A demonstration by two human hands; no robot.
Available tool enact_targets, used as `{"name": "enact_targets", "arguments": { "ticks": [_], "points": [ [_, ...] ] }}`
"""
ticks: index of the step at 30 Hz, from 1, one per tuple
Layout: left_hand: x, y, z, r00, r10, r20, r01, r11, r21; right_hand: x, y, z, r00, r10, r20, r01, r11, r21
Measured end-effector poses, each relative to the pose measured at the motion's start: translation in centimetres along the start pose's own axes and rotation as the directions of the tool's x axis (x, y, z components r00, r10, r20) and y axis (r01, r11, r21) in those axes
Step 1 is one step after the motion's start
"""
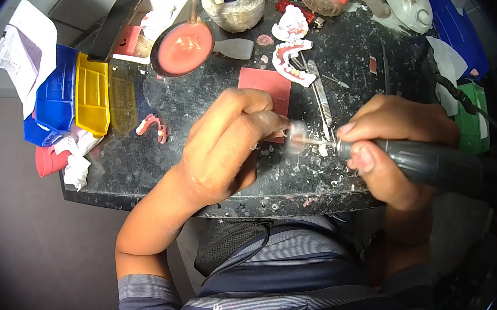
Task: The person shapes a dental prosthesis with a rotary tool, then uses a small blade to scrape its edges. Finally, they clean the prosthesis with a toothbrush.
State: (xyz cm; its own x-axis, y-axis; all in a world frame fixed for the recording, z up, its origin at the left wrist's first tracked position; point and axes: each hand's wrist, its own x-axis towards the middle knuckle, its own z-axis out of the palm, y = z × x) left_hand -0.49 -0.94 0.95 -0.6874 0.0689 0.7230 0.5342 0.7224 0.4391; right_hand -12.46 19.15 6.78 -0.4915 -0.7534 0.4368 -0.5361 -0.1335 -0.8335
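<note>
My right hand (405,135) is closed round a black rotary handpiece (429,165), its shaft pointing left. At the shaft's end a round tip (296,138) is blurred, as if spinning. My left hand (219,143) is closed, fingertips pinched right beside that tip; what they hold is hidden. Under the left fingers lies a pink wax sheet (256,80). Farther back, a white dental cast with pink wax and teeth (283,59) rests by another cast (291,21). A metal instrument (322,102) lies between the hands. Left of my left hand sits a pink denture piece (153,127).
A small pan of pink wax (184,50) and a stained round pot (233,2) stand at the back left. Yellow (92,93) and blue bins (56,83) line the left edge. A green bin (475,118) is at right. White debris dots the dark bench (156,172).
</note>
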Motion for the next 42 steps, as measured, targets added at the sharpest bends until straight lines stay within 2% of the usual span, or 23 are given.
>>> {"name": "enact_targets", "arguments": {
  "ticks": [7,9,10,12,13,15,16,17,18,19,21,22,23,24,25,26,28,30,32,34,36,37,42],
  "points": [
    [-0.1,0.3,0.0,0.999,-0.032,0.004,0.032,0.999,0.024,0.1,0.7,0.1,0.992,-0.107,0.059,0.108,0.994,-0.002],
    [-0.1,0.2,-0.1,1.0,-0.018,0.009,0.017,0.999,0.041,0.0,0.2,0.6,0.993,0.035,-0.116,-0.034,0.999,0.017],
    [-0.1,0.2,-0.1,1.0,-0.002,0.016,0.001,0.998,0.057,0.1,0.3,0.4,0.993,0.035,-0.117,-0.033,0.999,0.016],
    [0.0,0.1,0.0,1.0,0.004,0.013,-0.005,0.999,0.047,0.2,0.8,-0.4,0.993,-0.086,0.086,0.09,0.995,-0.033],
    [0.0,0.1,0.0,1.0,0.007,0.011,-0.007,0.999,0.037,0.1,0.7,-0.7,0.992,-0.088,0.085,0.091,0.995,-0.034],
    [-0.1,-0.2,0.0,0.999,0.047,0.011,-0.048,0.998,0.052,0.0,0.5,-1.4,1.0,0.022,-0.02,-0.021,1.0,0.014],
    [-0.1,-0.3,0.0,0.996,0.086,0.013,-0.087,0.994,0.065,0.0,0.6,-1.8,1.0,0.019,-0.02,-0.018,1.0,0.011],
    [-0.2,-0.3,0.0,0.996,0.091,0.011,-0.092,0.994,0.065,0.1,1.0,-2.3,0.983,0.132,-0.126,-0.126,0.991,0.049],
    [-0.2,-0.1,-0.1,0.998,0.058,0.005,-0.058,0.998,0.033,0.2,1.4,-2.9,0.943,0.244,-0.228,-0.227,0.969,0.098],
    [-0.3,0.0,-0.1,1.0,0.025,0.001,-0.025,1.0,-0.001,0.3,2.1,-3.7,0.942,0.239,-0.233,-0.223,0.97,0.094],
    [-0.3,-0.1,0.2,0.999,0.014,-0.036,-0.016,0.999,-0.03,0.7,3.8,-5.3,0.932,0.242,-0.268,-0.294,0.94,-0.171],
    [0.0,0.0,0.3,0.997,-0.004,-0.073,-0.001,0.998,-0.061,0.9,4.1,-5.8,0.93,0.238,-0.281,-0.295,0.939,-0.179],
    [0.3,0.6,0.2,0.996,-0.058,-0.066,0.055,0.997,-0.05,1.2,4.2,-6.2,0.836,0.413,-0.361,-0.512,0.825,-0.241],
    [0.4,0.6,0.2,0.997,-0.041,-0.067,0.037,0.997,-0.065,1.5,4.5,-6.8,0.699,0.554,-0.453,-0.7,0.659,-0.275],
    [0.4,0.4,0.1,0.997,-0.054,-0.062,0.049,0.996,-0.073,1.1,6.3,-8.0,0.778,0.438,-0.451,-0.626,0.61,-0.487],
    [0.4,0.3,0.1,0.996,-0.066,-0.058,0.061,0.995,-0.079,0.5,7.6,-9.0,0.773,0.428,-0.469,-0.631,0.6,-0.492],
    [0.4,0.9,0.0,0.983,-0.175,-0.059,0.168,0.98,-0.108,0.1,8.8,-10.2,0.668,0.53,-0.522,-0.727,0.32,-0.607],
    [0.2,0.4,0.0,0.972,-0.214,-0.094,0.196,0.965,-0.176,-0.4,10.1,-11.1,0.645,0.542,-0.539,-0.747,0.296,-0.595],
    [0.1,0.8,0.1,0.921,-0.367,-0.129,0.298,0.88,-0.371,-0.2,9.9,-11.2,0.56,0.648,-0.516,-0.782,0.208,-0.588],
    [-0.1,0.5,-0.4,0.889,-0.451,-0.077,0.385,0.828,-0.408,0.0,9.8,-11.6,0.535,0.674,-0.509,-0.794,0.196,-0.575],
    [0.2,0.5,-0.6,0.884,-0.461,-0.076,0.39,0.817,-0.424,0.4,9.3,-11.7,0.422,0.797,-0.431,-0.807,0.115,-0.579],
    [0.3,0.5,-0.7,0.875,-0.48,-0.072,0.404,0.802,-0.439,0.7,8.7,-11.3,0.396,0.788,-0.471,-0.798,0.042,-0.601],
    [0.3,0.4,-0.8,0.87,-0.487,-0.071,0.403,0.787,-0.468,1.1,6.5,-10.3,0.424,0.701,-0.573,-0.764,-0.063,-0.642]
  ]
}}
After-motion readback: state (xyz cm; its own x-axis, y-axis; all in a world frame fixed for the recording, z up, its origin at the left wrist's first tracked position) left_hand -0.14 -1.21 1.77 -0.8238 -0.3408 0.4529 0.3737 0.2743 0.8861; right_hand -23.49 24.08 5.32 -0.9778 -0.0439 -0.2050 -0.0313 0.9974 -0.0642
